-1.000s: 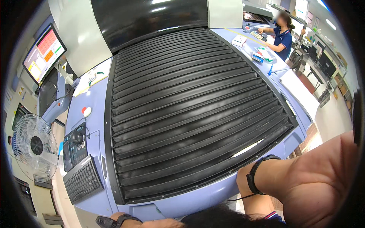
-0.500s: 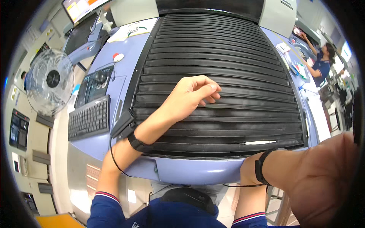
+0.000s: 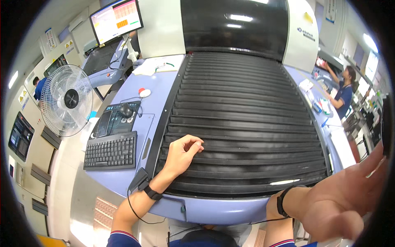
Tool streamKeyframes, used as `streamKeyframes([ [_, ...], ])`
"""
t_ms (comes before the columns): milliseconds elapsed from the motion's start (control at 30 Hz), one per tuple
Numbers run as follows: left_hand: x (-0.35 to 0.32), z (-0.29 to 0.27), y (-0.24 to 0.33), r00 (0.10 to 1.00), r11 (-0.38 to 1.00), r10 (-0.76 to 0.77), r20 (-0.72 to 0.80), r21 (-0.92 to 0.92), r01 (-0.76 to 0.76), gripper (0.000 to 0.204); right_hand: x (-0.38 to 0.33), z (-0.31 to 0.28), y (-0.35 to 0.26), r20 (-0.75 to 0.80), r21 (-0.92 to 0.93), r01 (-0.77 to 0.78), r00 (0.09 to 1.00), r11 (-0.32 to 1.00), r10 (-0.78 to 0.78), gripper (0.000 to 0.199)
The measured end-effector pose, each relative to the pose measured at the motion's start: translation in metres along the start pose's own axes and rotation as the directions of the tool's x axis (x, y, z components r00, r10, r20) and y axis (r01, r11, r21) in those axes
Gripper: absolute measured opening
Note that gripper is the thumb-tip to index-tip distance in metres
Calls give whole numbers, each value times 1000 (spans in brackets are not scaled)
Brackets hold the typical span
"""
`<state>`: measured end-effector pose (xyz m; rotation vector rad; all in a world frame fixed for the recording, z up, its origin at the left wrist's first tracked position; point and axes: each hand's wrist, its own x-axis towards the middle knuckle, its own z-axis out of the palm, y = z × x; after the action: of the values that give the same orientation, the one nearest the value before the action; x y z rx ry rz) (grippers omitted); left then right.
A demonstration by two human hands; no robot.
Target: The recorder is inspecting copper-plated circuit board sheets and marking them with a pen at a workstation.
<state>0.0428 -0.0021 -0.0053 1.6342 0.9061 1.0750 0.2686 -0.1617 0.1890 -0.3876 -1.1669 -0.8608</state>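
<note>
My left hand (image 3: 182,155) is over the near left part of a black pleated bellows cover (image 3: 242,142). Its fingers are curled in with the thumb close to the fingertips, and nothing shows in them. A black wristband (image 3: 153,193) with a small black box and a cable is on that forearm. My right hand (image 3: 343,197) is raised large at the right rim, palm in view and thumb apart. Its stretched fingers run partly out of the picture. Another black band (image 3: 281,204) circles the right wrist. A thin white strip (image 3: 284,182) lies on the cover's near right edge.
Left of the cover are a keyboard (image 3: 110,151), a black mouse (image 3: 126,110), a phone (image 3: 103,124) and a red-and-white button (image 3: 144,93). A fan (image 3: 68,101) stands farther left, below a monitor (image 3: 116,21). At the right, a co-worker (image 3: 345,94) stands beside a cluttered side surface.
The view has tipped up, showing more of the machine and monitor. My left hand is now lower and farther left over the cover. On my right hand, the thumb has swung out.
</note>
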Motion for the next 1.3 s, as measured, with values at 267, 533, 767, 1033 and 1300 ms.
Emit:
streamKeyframes([
  [267,-9,-2,-12,971,932,238,6,281,-230,19,-27,16,-13,255,-78,-217,939,973,230,43],
  [533,-3,4,-6,936,859,352,27,387,-335,16,-184,4,38,717,-181,-436,555,881,422,25],
  [767,-5,-5,-17,939,857,344,-21,415,-305,16,-210,-1,42,751,-346,-605,279,717,598,19],
  [1033,15,-24,-15,889,786,420,-183,564,-255,14,-203,-18,52,722,-396,-578,284,714,631,17],
  [1300,13,-38,-9,949,661,270,-165,749,-58,53,-197,-20,74,693,-465,-532,279,708,665,22],
])
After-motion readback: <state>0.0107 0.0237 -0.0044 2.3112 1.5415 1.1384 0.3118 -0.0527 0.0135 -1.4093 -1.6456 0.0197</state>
